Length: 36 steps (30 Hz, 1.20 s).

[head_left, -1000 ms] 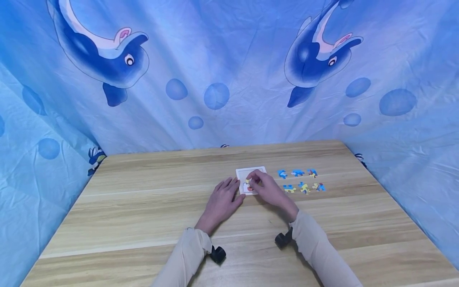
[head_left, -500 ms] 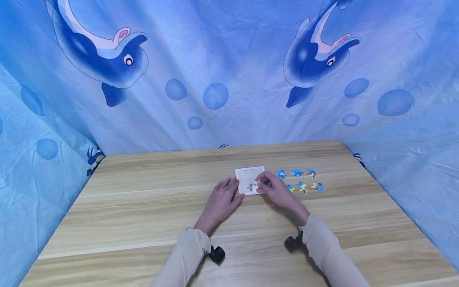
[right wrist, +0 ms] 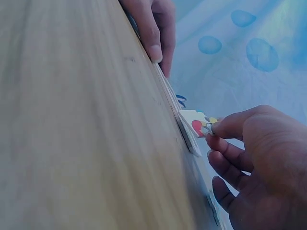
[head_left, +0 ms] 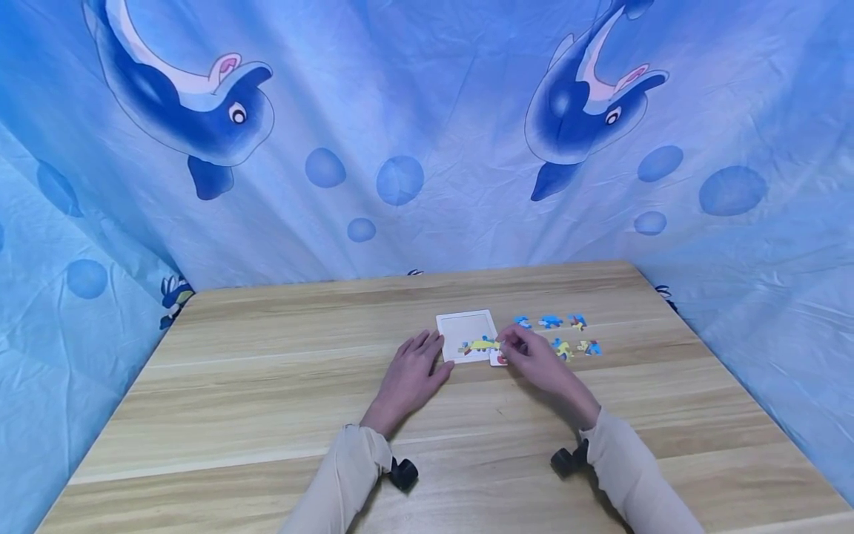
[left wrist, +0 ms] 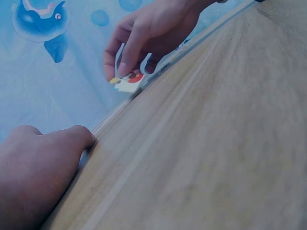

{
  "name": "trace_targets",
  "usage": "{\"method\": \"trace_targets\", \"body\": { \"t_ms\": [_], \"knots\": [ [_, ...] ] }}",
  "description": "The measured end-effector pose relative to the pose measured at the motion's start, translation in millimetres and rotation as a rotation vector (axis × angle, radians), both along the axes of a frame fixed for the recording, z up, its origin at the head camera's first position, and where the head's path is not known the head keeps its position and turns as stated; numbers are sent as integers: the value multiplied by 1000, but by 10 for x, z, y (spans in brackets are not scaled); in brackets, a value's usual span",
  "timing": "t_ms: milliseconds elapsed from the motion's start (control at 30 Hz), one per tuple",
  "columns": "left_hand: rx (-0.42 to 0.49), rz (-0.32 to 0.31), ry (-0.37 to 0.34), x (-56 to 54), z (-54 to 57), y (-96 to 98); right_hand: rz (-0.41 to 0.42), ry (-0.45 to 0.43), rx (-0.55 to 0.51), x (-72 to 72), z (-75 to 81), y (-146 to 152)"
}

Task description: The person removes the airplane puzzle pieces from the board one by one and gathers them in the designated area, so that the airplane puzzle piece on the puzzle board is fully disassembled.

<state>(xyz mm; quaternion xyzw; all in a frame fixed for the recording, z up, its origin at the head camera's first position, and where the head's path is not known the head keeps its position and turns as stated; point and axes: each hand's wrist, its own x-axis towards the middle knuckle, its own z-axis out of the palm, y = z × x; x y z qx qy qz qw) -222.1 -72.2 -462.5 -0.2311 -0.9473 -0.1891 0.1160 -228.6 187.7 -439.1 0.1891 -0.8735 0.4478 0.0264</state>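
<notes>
A white-rimmed puzzle tray (head_left: 460,317) lies on the table in the head view, with yellow and blue pieces (head_left: 482,345) along its lower part. My left hand (head_left: 412,378) rests at its left edge, fingers extended. Over the tray's lower right corner, my right hand (head_left: 542,362) pinches a puzzle piece (right wrist: 191,120) between thumb and fingertips. That piece is white with red and yellow print, and it is tilted up in the right wrist view. The left wrist view shows the same pinch from the other side; fingers cover part of the piece.
Several loose puzzle pieces (head_left: 551,321) lie in two rows right of the tray, partly behind my right hand. The wooden table (head_left: 267,393) ends at a blue curtain (head_left: 454,222) printed with dolphins.
My right hand has moved rightward across the tray with the pinched piece, uncovering the yellow and blue pieces at the bottom. The left hand stays in place.
</notes>
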Motion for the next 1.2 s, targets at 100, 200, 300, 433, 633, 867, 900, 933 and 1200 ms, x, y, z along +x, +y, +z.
{"method": "trace_targets", "body": {
  "t_ms": [100, 200, 300, 433, 633, 867, 900, 933, 1200],
  "knots": [
    [1, -1, 1, 0, -3, -4, -10, -10, 5, 23, 5, 49],
    [5, -2, 1, 2, -3, -8, -5, -9, 3, 50, 17, 88],
    [6, -2, -3, 5, -2, -13, 8, -1, -2, 72, 16, 126],
    [4, 0, -10, 9, 2, -16, 15, 10, -5, 103, 8, 182],
    [1, 7, -26, 9, 12, -12, 3, 19, 11, 174, -5, 290],
    [5, 7, -27, 2, 4, -10, -18, 15, 37, 253, 11, 411],
    [6, 6, -26, 2, 3, -10, -19, 17, 39, 261, 9, 425],
    [7, 5, -25, 2, 2, -10, -20, 18, 42, 270, 10, 435],
    [0, 6, -24, 2, -5, -9, -25, 16, 25, 394, 100, 458]
  ]
}}
